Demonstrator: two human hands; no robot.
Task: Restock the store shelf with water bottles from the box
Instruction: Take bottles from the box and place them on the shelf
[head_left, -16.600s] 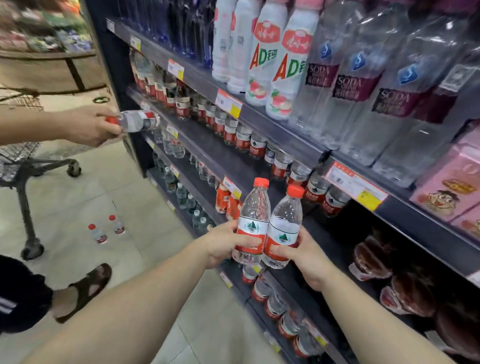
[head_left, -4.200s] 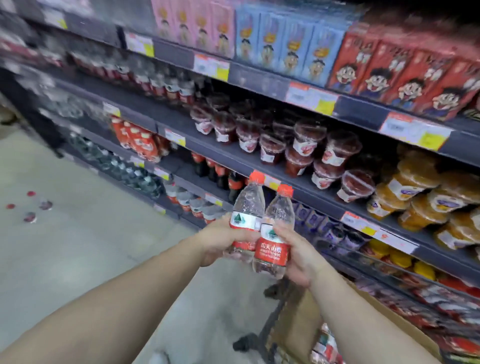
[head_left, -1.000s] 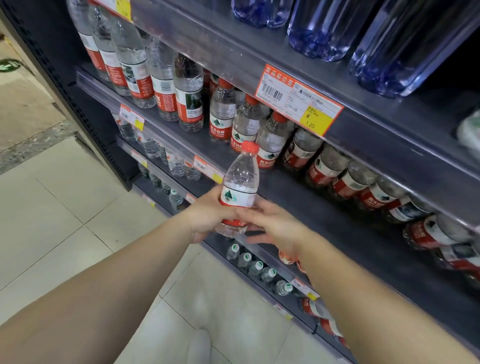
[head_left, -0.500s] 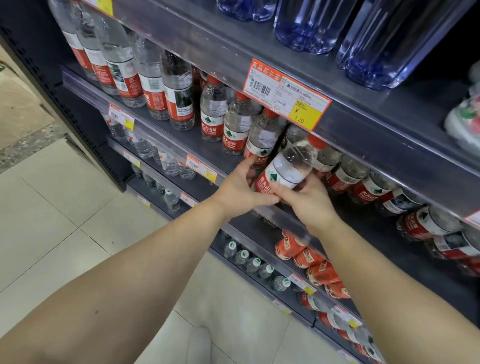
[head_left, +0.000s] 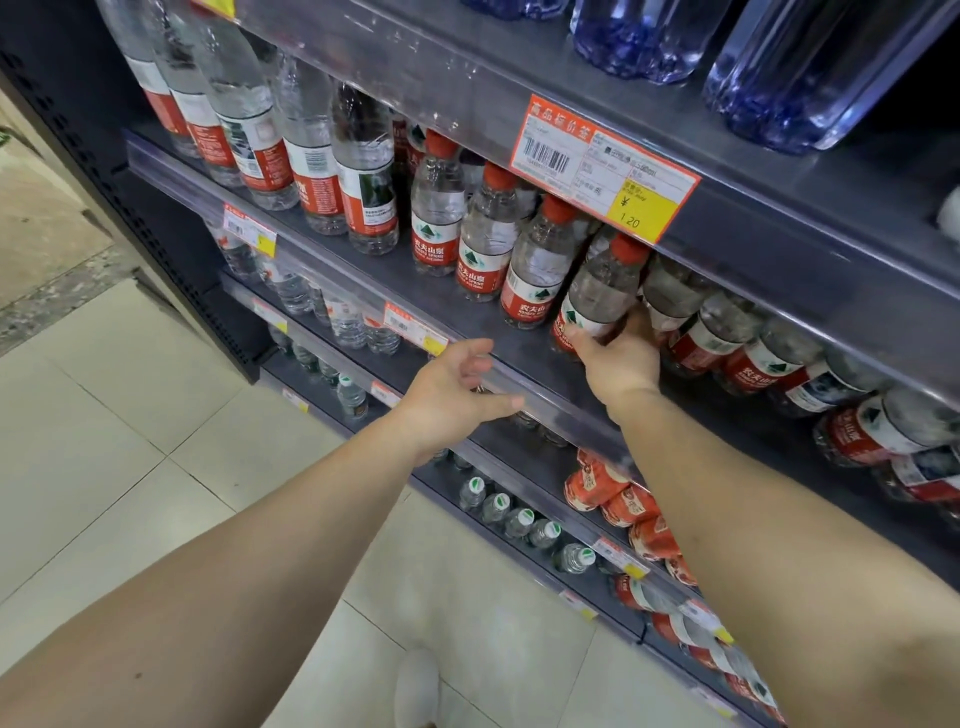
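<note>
Single head-worn wide-angle view, forward and down, close on the shelf (head_left: 519, 343) front.

The floor (head_left: 156, 467) is made of pale square tiles with thin dark joints, and a speckled stone strip (head_left: 57, 291) crosses it at far left. A dark perforated upright panel (head_left: 130, 208) closes the gondola's left end. Light is even and soft.
</note>
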